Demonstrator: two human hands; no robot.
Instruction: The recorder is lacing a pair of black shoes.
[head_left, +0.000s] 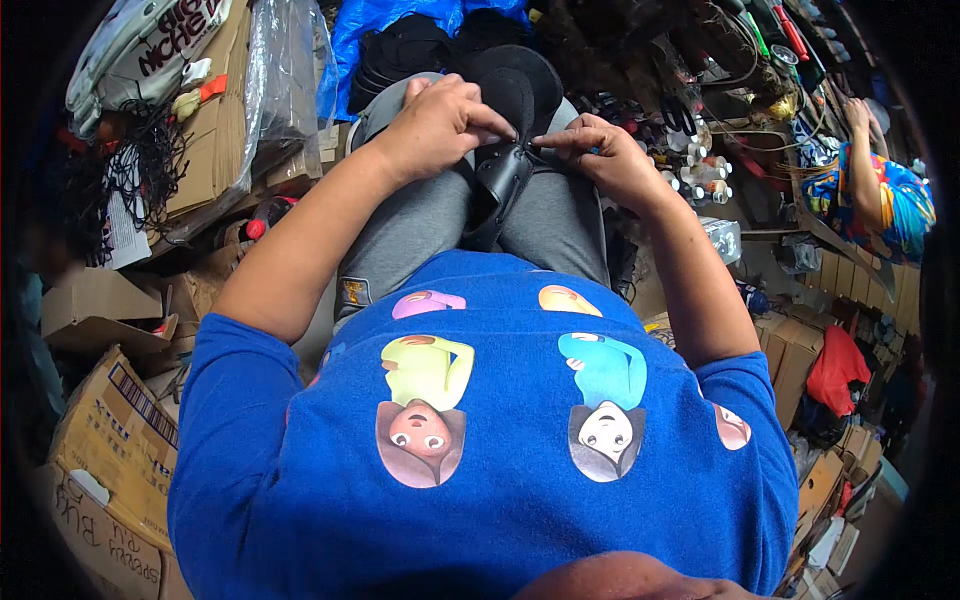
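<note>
Across my lap lies a black leather piece (500, 176), which looks like a shoe upper. Its near part is smooth, glossy and curved, with small holes along an edge; its far part (512, 85) is matt, broad and rounded. My left hand (440, 120) comes in from the left, closed, its index fingertip and thumb at the middle of the piece. From the right, my right hand (605, 155) meets it there, thumb and index finger pinched together. The fingertips are almost touching. Whether a thin lace or thread is between them is too small to tell.
Beyond my knees, stacked black pieces (400, 58) rest by blue plastic sheeting (350, 35). Cardboard sheets and clear plastic (270, 95) are at left, above boxes (115, 440). Small bottles (705, 175) cluster at right, near another person's arm (862, 170) and a red bag (836, 370).
</note>
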